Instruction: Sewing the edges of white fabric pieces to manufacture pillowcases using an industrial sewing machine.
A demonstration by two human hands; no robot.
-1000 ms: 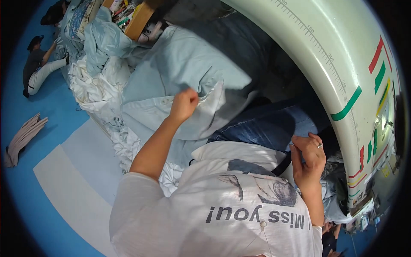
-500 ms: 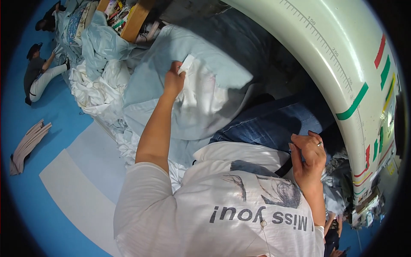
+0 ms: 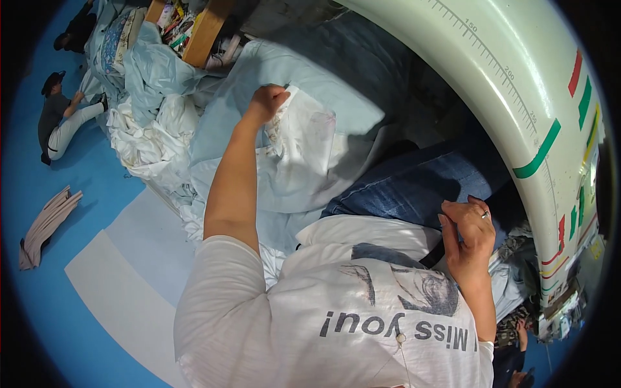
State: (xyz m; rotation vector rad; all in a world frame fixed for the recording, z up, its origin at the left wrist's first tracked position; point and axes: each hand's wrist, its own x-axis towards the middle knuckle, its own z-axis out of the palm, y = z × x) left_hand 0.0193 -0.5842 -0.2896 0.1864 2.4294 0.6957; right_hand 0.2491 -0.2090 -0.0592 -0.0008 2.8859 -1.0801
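Observation:
My left hand [image 3: 267, 103] is stretched forward and closed on the upper edge of a small white cloth piece [image 3: 304, 126]. The cloth hangs down from the fingers, with a faint pinkish outline on one side and small brownish patterning near the hand. Beneath it, a large pale blue-grey fabric [image 3: 226, 129] is draped in a heap in front of me. My right hand [image 3: 469, 233], with a ring on one finger, hovers beside my lap near the table's curved edge. Its fingers are loosely bent, thumb apart from them, and nothing shows in it.
A pale curved tabletop [image 3: 517, 97] with ruler markings and coloured tapes arches along the right. Crumpled white cloth [image 3: 152, 132] lies at the left, below a wooden-edged box [image 3: 206, 32] of small items. A person [image 3: 58, 116] works on the far left, near a pinkish cloth [image 3: 52, 226] on the blue floor.
My left hand has turned and risen slightly, so the white cloth hangs more spread out, with its patterned side showing. My right hand stays nearly still.

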